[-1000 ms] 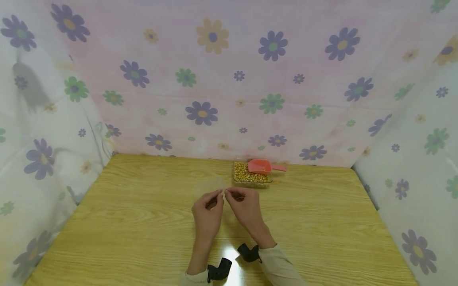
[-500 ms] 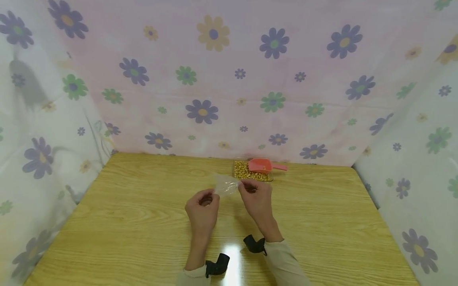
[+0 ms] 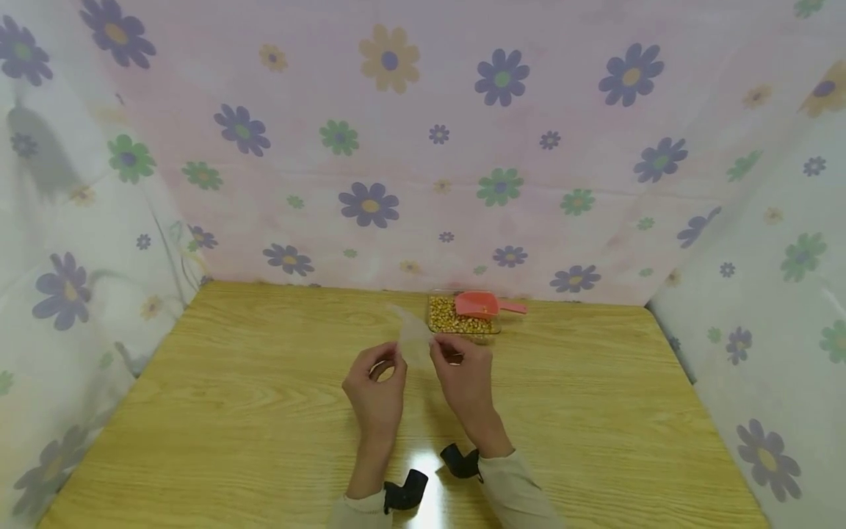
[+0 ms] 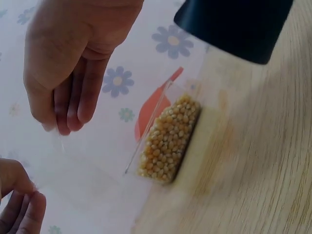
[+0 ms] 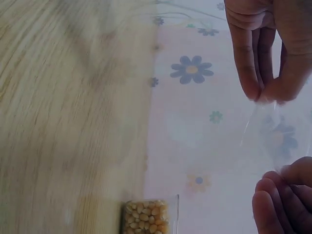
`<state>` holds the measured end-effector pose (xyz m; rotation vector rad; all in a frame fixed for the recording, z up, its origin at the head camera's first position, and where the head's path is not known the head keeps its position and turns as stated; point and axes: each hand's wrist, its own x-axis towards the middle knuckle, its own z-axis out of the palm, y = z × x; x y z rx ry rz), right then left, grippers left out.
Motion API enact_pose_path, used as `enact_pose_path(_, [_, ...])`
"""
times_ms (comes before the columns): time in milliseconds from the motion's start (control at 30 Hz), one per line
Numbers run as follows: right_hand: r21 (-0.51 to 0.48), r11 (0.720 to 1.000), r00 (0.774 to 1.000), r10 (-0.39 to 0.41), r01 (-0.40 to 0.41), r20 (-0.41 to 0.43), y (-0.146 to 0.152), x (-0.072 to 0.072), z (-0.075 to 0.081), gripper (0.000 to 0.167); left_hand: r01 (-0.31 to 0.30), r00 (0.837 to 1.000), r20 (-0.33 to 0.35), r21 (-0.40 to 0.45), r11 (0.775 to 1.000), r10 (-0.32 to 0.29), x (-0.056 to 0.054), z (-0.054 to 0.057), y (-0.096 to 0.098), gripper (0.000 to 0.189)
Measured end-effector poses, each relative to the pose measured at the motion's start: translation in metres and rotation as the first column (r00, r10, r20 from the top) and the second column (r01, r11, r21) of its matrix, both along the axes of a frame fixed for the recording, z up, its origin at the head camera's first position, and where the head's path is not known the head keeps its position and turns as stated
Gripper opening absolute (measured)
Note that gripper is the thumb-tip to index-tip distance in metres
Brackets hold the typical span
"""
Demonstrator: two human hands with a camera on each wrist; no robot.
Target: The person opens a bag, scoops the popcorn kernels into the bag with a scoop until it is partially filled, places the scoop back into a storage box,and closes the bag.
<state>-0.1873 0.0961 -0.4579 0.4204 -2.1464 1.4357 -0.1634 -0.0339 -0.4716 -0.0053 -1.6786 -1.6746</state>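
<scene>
A thin clear plastic bag is held up between the two hands, its far part tilting up and left over the table. My left hand pinches one side of it between thumb and index finger. Opposite, my right hand pinches the other side the same way, a short gap apart. In the right wrist view the film of the bag shows glints and creases between the two sets of fingertips. Just beyond the right hand stands a clear rectangular container of yellow corn kernels.
A red scoop lies across the container on the kernels, its handle sticking out to the right. The wood-grain table ends at a flowered cloth behind, with more cloth at both sides. Black wrist mounts sit on the sleeves.
The hands were close together at first, then drew apart with the bag stretched between them. Now the right hand is slightly left again and the bag's far part stands higher.
</scene>
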Motion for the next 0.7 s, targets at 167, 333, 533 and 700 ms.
enact_pose_path(167, [0.021, 1.000, 1.000, -0.019, 0.019, -0.002, 0.004, -0.004, 0.002, 0.010, -0.008, 1.000, 0.024, 0.072, 0.997, 0.006, 0.000, 0.003, -0.006, 0.020])
enact_pose_path(333, [0.025, 0.999, 1.000, -0.029, 0.028, 0.004, 0.010, -0.006, 0.004, 0.011, 0.017, 0.998, 0.067, 0.042, 0.999, -0.020, 0.007, 0.020, -0.001, 0.018])
enact_pose_path(533, [0.036, 0.999, 0.999, 0.011, -0.013, 0.040, 0.016, -0.006, 0.008, 0.011, 0.048, 0.995, 0.091, -0.034, 0.998, -0.045, 0.010, 0.025, 0.003, 0.018])
enact_pose_path(700, [0.058, 0.994, 0.992, 0.083, -0.088, 0.090, 0.018, -0.006, 0.009, 0.011, 0.058, 0.997, 0.065, -0.136, 0.989, -0.050, 0.004, 0.011, 0.000, 0.031])
